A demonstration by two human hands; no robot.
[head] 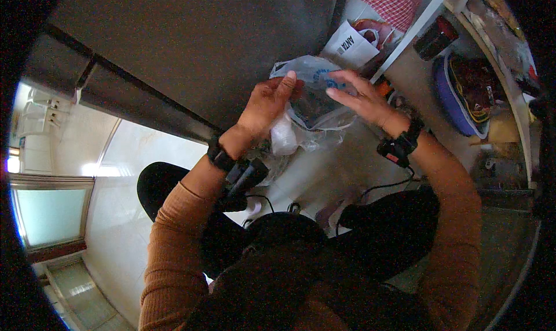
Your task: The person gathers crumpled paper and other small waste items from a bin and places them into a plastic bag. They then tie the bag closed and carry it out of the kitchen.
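My left hand point(269, 101) has its thumb and fingers pinched on the rim of a clear plastic bag point(321, 109) that bears blue writing. To the right of it, my right hand point(367, 99) is blurred, its thumb and fingers spread apart in front of the bag's other side. Nothing shows between those fingers; whether they touch the plastic is unclear. Something dark shows through the bag's wall. Below my left hand hangs or rests a white plastic bundle point(283, 136), partly covered by the wrist. A black strapped device sits on each wrist.
Behind the bag stands a white paper carrier bag point(351, 46) marked ANTA, under a red checked cloth point(384, 3). A large dark panel point(195, 49) borders the left. On the right are a pale upright post point(412, 31), a dark container point(435, 38) and a purple-blue tub point(449, 99).
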